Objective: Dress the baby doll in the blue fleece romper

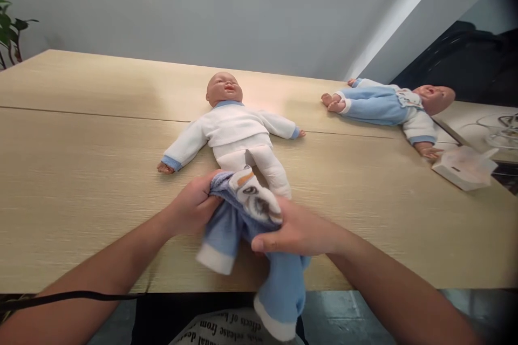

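Observation:
Between my hands is a pair of blue doll overalls (285, 280) with white cuffs and an animal-face patch on the bib. My left hand (198, 202) grips the fabric at its left edge. Closed on the right edge beside the patch is my right hand (293, 229). One leg of the overalls hangs past the table's front edge. Just beyond lies a baby doll (238, 124) on its back, head away from me, in a white top with blue collar and cuffs. Its white cloth legs are bare of trousers, and the overalls and my hands hide their lower ends.
A second doll (372, 105) in blue overalls lies at the back right of the wooden table (81, 183). Near its hand stands a small white box (463, 167). A black cable (76, 295) crosses my left forearm. A plant (10, 32) stands at far left.

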Tool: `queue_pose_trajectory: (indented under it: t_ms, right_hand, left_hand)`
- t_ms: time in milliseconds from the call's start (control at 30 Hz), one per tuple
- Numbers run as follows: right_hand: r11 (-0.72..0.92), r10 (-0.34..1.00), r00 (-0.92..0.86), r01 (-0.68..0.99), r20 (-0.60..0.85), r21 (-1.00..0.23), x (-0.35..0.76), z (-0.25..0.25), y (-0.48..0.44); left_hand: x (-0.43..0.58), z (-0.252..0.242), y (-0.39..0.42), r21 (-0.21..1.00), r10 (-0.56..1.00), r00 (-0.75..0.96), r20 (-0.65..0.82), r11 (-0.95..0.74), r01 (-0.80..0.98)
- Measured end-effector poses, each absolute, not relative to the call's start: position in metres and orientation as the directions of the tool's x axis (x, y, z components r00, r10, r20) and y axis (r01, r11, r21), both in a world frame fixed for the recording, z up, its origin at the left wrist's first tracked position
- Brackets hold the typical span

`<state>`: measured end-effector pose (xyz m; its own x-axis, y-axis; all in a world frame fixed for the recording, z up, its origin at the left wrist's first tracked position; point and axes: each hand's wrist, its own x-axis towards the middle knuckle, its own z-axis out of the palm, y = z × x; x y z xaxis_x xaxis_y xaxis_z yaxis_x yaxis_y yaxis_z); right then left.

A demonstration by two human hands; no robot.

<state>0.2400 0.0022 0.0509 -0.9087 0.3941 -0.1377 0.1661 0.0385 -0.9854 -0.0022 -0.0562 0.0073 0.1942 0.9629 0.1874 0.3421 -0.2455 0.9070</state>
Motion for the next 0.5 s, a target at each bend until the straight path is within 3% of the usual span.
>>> queue_pose_trajectory:
  t_ms: [67, 133, 200, 267, 400, 500]
  right_hand:
    - [0.101, 0.365, -0.921, 0.184, -0.135, -0.978, 0.241, 0.053, 0.004]
    - [0.139, 0.42, -0.903, 0.157, -0.085, -0.978, 0.245, 0.05, 0.01]
    - [0.119, 0.494, -0.869, 0.081, -0.011, -0.99, 0.249, 0.044, 0.015]
    - [0.036, 0.5, -0.866, -0.005, 0.022, -0.999, 0.252, 0.039, 0.017]
    - [-0.043, 0.292, -0.956, -0.023, 0.009, -0.999, 0.251, 0.042, 0.014]
    - [0.087, 0.131, -0.99, 0.061, -0.049, -0.994, 0.248, 0.051, 0.012]
  left_hand:
    - [-0.002, 0.005, -0.058, 0.954, 0.971, 0.135, 0.196, -0.221, 0.204]
    - [-0.004, 0.006, -0.061, 0.983, 0.975, 0.152, 0.163, -0.173, 0.056]
    - [-0.007, 0.009, -0.063, 0.995, 0.947, 0.304, 0.101, -0.094, -0.038]
    - [-0.009, 0.014, -0.063, 0.999, 0.854, 0.519, 0.044, -0.049, -0.003]
    - [-0.009, 0.02, -0.063, 0.955, 0.745, 0.664, -0.06, -0.152, 0.256]
    - [-0.006, 0.017, -0.065, 0.956, 0.813, 0.579, 0.06, -0.213, 0.2]
